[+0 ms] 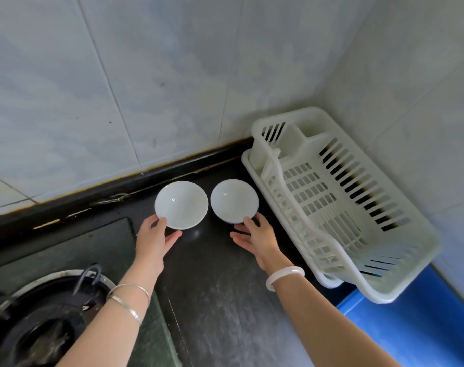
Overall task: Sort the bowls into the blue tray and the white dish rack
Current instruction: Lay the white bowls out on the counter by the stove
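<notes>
Nearest on the left, a round black gas burner with a metal ring (40,327) sits in a dark glass hob. On the right, a corner of the bright blue plastic tray (411,337) shows at the counter's near edge. Two bare forearms reach forward over the dark speckled stone counter (212,308). The left wrist wears thin silver bangles (130,300) and the right wrist a smooth white bangle (284,277).

The hands are apart, each on its own bowl. The left hand (154,237) pinches the near rim of the left glossy white round bowl (182,203), thumb on top of the rim and fingers reaching beneath. The right hand (256,238) holds the right glossy white round bowl (235,200) the same way, thumb on the near rim and fingers stretched out below it. The two bowls are side by side, just apart and open side up, over the counter between the hob and the rack. Whether they rest on the counter or are lifted off it cannot be told.

Just right of the right bowl stands the white slotted plastic dish rack (358,197), set in a white drip tray (252,170). Its near end overlaps the blue tray, and its far end, with a small walled compartment, is pushed into the corner. Pale marbled wall tiles (146,75) rise behind the counter and beside the rack.
</notes>
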`<state>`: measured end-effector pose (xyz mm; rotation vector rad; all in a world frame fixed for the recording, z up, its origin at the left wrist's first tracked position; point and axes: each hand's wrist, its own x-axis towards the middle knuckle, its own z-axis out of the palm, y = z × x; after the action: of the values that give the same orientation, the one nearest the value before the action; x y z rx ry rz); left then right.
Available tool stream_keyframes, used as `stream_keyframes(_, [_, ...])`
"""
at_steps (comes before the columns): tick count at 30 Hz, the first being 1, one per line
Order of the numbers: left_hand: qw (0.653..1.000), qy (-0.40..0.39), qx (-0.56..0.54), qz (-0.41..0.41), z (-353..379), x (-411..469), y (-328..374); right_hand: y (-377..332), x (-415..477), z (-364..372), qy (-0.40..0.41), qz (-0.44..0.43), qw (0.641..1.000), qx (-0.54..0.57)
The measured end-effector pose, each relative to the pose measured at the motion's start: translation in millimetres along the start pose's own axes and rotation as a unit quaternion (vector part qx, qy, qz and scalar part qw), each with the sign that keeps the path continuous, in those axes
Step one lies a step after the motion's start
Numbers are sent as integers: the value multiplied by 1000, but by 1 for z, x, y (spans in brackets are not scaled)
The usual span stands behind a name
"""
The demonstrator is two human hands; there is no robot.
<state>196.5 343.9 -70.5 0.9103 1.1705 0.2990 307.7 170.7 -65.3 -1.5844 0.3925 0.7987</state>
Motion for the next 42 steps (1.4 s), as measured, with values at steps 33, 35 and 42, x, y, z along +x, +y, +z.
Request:
stream_keyframes(33, [995,31,-95,1,21,13,13,-43,36,50,-43,-14,998,-39])
stream_keyframes(35, [996,36,-82,18,23,8,9,-43,32,47,-57,-20,995,-74])
stream_keyframes(42, [992,9,58,110,23,-25,-11,-39,1,11,-63,-95,974,-196])
